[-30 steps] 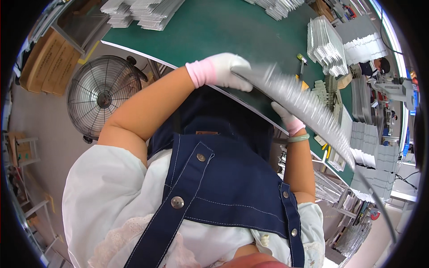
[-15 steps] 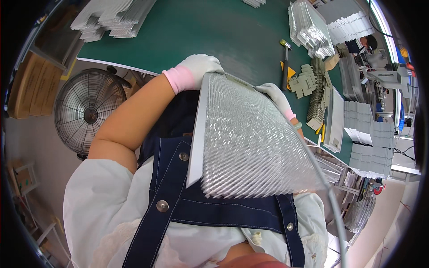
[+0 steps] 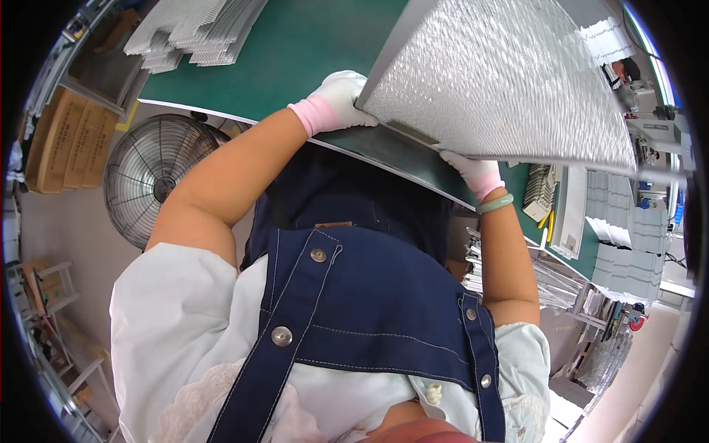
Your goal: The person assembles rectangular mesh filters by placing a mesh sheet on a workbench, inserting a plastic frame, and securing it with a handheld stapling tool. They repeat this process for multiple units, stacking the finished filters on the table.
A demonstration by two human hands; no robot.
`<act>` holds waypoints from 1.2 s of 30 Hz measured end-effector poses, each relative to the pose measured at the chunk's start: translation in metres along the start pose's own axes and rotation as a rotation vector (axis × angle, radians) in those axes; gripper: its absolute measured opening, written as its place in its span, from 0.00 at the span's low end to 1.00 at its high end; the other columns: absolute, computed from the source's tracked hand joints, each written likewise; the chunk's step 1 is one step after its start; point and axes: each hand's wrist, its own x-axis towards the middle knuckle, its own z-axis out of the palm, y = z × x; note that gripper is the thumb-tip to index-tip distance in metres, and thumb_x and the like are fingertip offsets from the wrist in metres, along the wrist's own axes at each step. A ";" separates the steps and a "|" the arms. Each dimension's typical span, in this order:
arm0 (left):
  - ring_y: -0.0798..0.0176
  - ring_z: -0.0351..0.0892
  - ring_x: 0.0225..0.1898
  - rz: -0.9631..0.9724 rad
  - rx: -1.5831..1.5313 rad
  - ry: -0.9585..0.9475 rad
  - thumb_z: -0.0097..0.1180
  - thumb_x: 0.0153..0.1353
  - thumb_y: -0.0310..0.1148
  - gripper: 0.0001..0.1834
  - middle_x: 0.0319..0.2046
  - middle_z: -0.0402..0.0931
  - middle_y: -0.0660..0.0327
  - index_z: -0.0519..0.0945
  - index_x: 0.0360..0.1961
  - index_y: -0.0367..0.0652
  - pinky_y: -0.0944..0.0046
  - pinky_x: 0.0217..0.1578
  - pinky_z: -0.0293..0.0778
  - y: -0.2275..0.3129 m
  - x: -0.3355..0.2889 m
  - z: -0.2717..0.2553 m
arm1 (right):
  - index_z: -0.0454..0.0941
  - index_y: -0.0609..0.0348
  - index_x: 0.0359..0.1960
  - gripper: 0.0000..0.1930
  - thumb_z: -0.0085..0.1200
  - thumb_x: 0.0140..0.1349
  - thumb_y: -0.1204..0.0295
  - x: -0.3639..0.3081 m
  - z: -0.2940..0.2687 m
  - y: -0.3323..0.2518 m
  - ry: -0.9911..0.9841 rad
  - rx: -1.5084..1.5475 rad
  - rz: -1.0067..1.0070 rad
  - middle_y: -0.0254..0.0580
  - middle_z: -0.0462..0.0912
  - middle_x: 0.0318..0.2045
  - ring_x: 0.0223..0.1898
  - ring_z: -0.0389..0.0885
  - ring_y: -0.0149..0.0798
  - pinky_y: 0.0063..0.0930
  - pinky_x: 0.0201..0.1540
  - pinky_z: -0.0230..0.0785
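A large silver mesh filter panel (image 3: 502,81) in a grey metal frame stands tilted over the table, its ridged face toward me. My gloved left hand (image 3: 346,103) is closed around the frame at its lower left corner, thumb along the near edge. Further right, my gloved right hand (image 3: 473,171) grips the same lower edge, with part of its fingers hidden behind the panel. Between the two hands a darker rectangular strip (image 3: 413,133) shows along the frame's lower edge. Both gloves are white with pink cuffs.
Stacked silver mesh sheets (image 3: 196,29) lie on the green table (image 3: 310,37) at the far left. Beige clips (image 3: 539,193) and yellow-handled pliers (image 3: 547,223) sit to the right, near stacked grey panels (image 3: 628,251). A floor fan (image 3: 159,181) stands left. Another person (image 3: 626,71) is far right.
The panel has swung up and away from my chest, from leaning toward me to tilting over the table. Both hands keep hold of its lower edge. It now covers the hammer and nearby parts.
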 end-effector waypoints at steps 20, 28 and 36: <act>0.73 0.72 0.39 -0.084 -0.194 0.320 0.59 0.65 0.34 0.12 0.36 0.76 0.69 0.80 0.46 0.38 0.69 0.46 0.69 0.164 0.093 -0.150 | 0.74 0.66 0.55 0.33 0.72 0.46 0.69 0.010 -0.013 -0.013 -0.031 -0.064 0.122 0.47 0.81 0.52 0.56 0.78 0.44 0.33 0.60 0.69; 0.72 0.76 0.46 0.096 -0.784 0.192 0.66 0.61 0.41 0.23 0.43 0.81 0.63 0.80 0.51 0.37 0.68 0.52 0.72 0.134 0.105 -0.115 | 0.78 0.66 0.51 0.28 0.72 0.47 0.70 0.013 -0.010 -0.001 -0.118 0.103 0.087 0.46 0.83 0.49 0.52 0.80 0.43 0.33 0.57 0.71; 0.70 0.77 0.48 0.198 -0.972 0.181 0.63 0.63 0.35 0.22 0.47 0.81 0.62 0.77 0.56 0.36 0.66 0.53 0.72 0.135 0.105 -0.116 | 0.71 0.67 0.60 0.30 0.67 0.56 0.71 -0.003 -0.051 -0.080 0.189 0.428 -0.138 0.45 0.79 0.54 0.56 0.77 0.42 0.37 0.62 0.65</act>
